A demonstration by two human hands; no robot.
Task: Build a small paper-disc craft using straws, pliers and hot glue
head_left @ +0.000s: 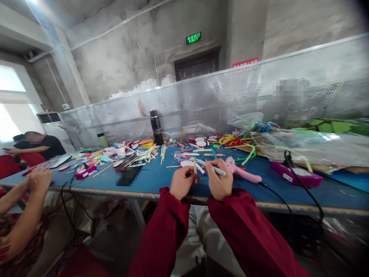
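Observation:
My left hand [182,182] is closed, pinching a small flat wooden stick [195,168] upright between thumb and fingers. A white marker pen [219,169] lies in the grip of my right hand [221,181], its tip pointing left toward the stick. Whether tip and stick touch I cannot tell. Just behind my left hand is a white disc with a red rim [186,163]. A pink glue gun [245,174] rests on the blue table [170,184] to the right of my right hand. Several coloured pens and sticks lie beyond my hands.
Purple power strips [308,179] [85,172] with black cables sit at right and left. A black flask [156,127] stands before the perforated metal screen [201,96]. Wooden sticks [148,156] and a plastic bag [317,148] clutter the table. A co-worker's hands [40,179] are at left.

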